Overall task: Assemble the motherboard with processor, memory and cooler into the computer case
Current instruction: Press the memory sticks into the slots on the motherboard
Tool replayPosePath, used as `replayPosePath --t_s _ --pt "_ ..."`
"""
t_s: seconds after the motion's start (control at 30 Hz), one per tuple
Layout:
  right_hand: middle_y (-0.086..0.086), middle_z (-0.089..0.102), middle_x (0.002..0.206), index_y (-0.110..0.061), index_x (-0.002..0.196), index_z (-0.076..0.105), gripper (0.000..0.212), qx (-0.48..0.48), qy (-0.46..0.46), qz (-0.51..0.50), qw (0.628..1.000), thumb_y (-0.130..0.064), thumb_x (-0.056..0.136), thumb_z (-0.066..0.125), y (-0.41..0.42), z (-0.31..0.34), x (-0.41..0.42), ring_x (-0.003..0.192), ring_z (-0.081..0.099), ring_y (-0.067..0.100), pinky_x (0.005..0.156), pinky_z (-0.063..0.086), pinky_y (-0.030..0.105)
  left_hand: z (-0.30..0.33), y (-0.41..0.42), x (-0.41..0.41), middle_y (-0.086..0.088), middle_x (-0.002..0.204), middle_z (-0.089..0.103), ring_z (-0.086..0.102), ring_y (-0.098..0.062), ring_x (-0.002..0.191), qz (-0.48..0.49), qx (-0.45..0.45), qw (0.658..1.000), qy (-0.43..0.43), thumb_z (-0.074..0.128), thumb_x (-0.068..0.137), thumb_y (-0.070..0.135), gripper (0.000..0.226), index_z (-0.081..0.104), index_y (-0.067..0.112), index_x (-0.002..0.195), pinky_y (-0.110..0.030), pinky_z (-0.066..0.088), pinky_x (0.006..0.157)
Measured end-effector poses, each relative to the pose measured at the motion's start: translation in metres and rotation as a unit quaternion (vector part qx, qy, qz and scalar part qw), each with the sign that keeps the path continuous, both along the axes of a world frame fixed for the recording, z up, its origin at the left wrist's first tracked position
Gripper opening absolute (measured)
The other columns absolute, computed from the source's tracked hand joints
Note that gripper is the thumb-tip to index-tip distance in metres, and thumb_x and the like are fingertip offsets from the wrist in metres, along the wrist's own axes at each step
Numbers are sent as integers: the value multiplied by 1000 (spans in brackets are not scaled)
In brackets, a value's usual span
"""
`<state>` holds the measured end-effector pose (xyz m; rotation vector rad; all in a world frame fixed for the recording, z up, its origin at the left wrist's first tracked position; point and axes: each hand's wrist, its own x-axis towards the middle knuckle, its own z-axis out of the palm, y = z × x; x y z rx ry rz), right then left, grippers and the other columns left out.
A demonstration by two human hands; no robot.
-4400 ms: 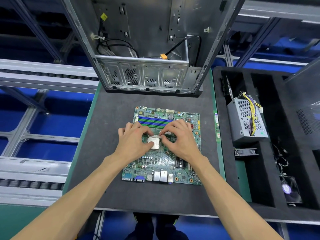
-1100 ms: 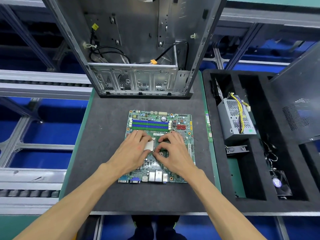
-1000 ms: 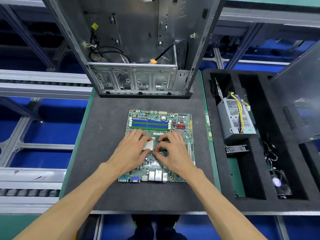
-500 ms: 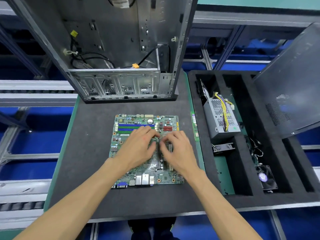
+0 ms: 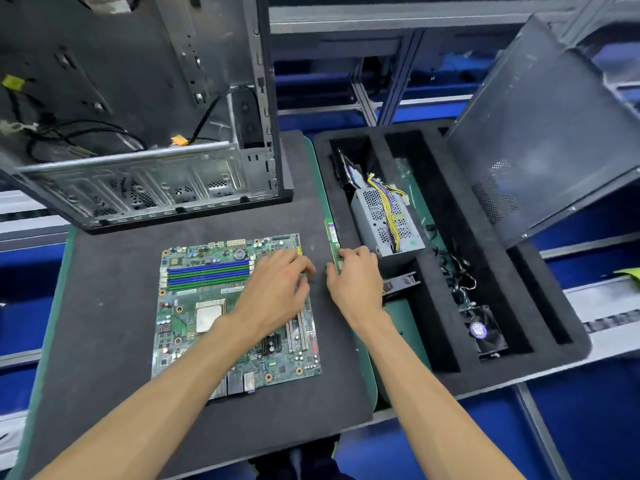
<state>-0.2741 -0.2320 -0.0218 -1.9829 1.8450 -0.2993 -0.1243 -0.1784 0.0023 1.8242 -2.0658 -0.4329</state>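
The green motherboard (image 5: 194, 337) lies flat on the dark mat, with the silver processor (image 5: 209, 317) seated in its socket and blue and green memory slots (image 5: 207, 273) behind it. My left hand (image 5: 277, 292) hovers over the board's right edge, fingers relaxed and holding nothing. My right hand (image 5: 356, 278) pinches the near end of a green memory stick (image 5: 331, 237), which stands on edge along the mat's right border. The open computer case (image 5: 138, 98) stands at the back left. A black cooler fan (image 5: 485, 332) lies in the foam tray.
The black foam tray (image 5: 540, 306) on the right holds a grey power supply (image 5: 384, 216) with yellow wires, loose cables and a small black part (image 5: 401, 282). The case's side panel (image 5: 554, 133) leans over the tray's far right. Conveyor rails run on both sides.
Both hands have left the processor socket and moved right. My right hand has reached the memory stick at the mat's right edge, and the view has swung right.
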Motion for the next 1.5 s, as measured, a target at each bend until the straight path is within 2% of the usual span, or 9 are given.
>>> replayPosePath --t_s 0.27,0.43,0.67,0.83,1.0,1.1,1.2,1.37,1.5 --pt "16 57 128 -2 127 58 38 55 1 -71 996 -25 97 59 -20 11 12 123 51 32 93 47 39 -4 -11 -10 5 97 58 51 -17 99 5 21 1000 10 54 92 17 14 66 21 97 -38 41 92" --pt "9 68 118 -9 120 58 24 62 -66 -82 993 -14 96 57 -21 9 13 114 60 28 87 47 36 -6 -16 -5 7 98 59 52 -15 99 13 21 1000 20 55 92 16 14 67 22 98 -36 40 93" --pt "3 68 115 -10 123 61 26 18 -124 -98 987 -11 100 51 -19 14 8 109 61 23 91 49 38 -7 -17 8 7 100 62 54 -14 103 28 0 999 40 57 91 14 14 67 20 100 -38 43 98" --pt "-5 58 101 -13 114 66 22 -61 -201 0 978 -9 97 53 -15 27 18 104 51 17 88 44 30 1 -13 20 5 109 53 49 -10 100 113 -54 990 67 59 92 16 29 56 20 120 -33 46 89" --pt "-5 58 100 -17 107 68 19 -61 -216 112 968 -9 96 55 -9 36 44 101 47 10 89 40 25 16 -2 51 -4 122 46 45 -18 107 188 -132 973 36 64 89 17 48 48 15 134 -32 40 92" --pt "-1 61 101 -17 106 69 18 -55 -207 162 963 -9 94 57 -2 37 65 102 50 17 93 42 33 15 10 75 -1 113 55 50 -20 103 198 -117 972 46 63 91 14 31 60 16 122 -36 40 91" --pt "-5 60 99 -20 102 67 15 -43 -227 189 954 -12 93 59 4 36 86 100 49 13 91 41 31 8 26 99 8 98 62 55 -13 93 229 -69 963 126 61 94 15 12 64 20 105 -31 43 85" --pt "-8 60 100 -21 103 68 11 -14 -228 220 949 -17 95 61 9 27 117 100 47 9 88 38 26 -2 47 130 16 91 61 57 -4 81 295 -48 934 196 65 93 18 11 67 24 102 -22 45 74" --pt "-10 58 100 -19 105 67 11 -9 -218 221 950 -17 98 58 9 19 133 101 46 8 90 38 25 -8 53 155 5 93 65 59 -4 81 382 -49 889 248 64 93 17 11 69 22 102 -10 46 71"
